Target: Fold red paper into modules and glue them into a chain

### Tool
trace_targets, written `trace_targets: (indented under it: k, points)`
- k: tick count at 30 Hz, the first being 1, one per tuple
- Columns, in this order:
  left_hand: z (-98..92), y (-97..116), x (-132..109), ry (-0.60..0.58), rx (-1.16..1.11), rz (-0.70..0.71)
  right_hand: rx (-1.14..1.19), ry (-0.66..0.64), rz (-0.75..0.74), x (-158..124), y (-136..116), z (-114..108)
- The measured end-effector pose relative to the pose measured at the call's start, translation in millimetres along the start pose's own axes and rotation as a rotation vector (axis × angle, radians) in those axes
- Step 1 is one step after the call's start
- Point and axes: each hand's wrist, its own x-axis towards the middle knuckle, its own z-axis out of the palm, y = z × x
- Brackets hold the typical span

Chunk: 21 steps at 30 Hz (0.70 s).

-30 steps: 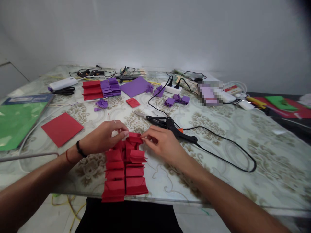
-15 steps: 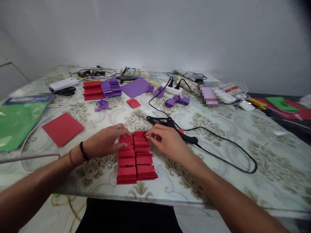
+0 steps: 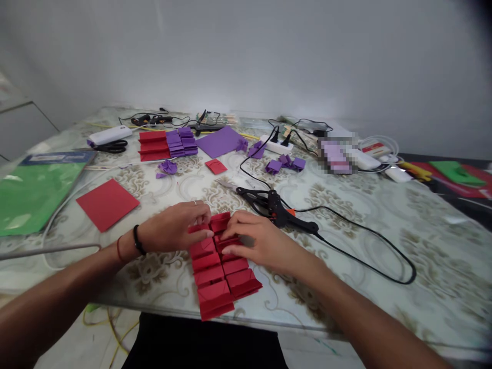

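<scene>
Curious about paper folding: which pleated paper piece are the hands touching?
The two-column red pleated paper block, touched by left hand and right hand; the red pleated paper piece and purple pleated paper piece lie farther back.

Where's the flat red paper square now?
Head view, left side: the flat red paper square lies between the green paper packet and the person's left hand.
</scene>
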Motion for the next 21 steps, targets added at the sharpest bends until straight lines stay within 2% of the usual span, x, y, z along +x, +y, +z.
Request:
trace_targets:
  k: [5, 8, 12, 14, 16, 19, 21]
  points:
    - [8.1, -3, -2, 0.059, -0.090, 0.120, -0.047, 0.070, -0.043, 0, 8, 2]
    - [11.2, 0, -1, 0.104, -0.154, 0.179, -0.048, 0.165, -0.061, 0, 5, 3]
    - [9.6, 8, -2, 0.204, -0.106, 0.191, -0.068, 0.315, 0.011, 1, -2, 1]
    - [9.5, 13, -2, 0.230, -0.065, 0.203, -0.061, 0.336, 0.045, 1, -5, -4]
    - [11.9, 17, -3, 0.222, -0.045, 0.223, -0.032, 0.273, 0.013, 0, -7, -10]
    - [19.7, 21, -4, 0.193, -0.016, 0.210, 0.005, 0.084, -0.064, -2, -7, -15]
    - [24.9, 21, -3, 0.192, -0.001, 0.181, 0.006, 0.000, -0.057, -3, -5, -15]
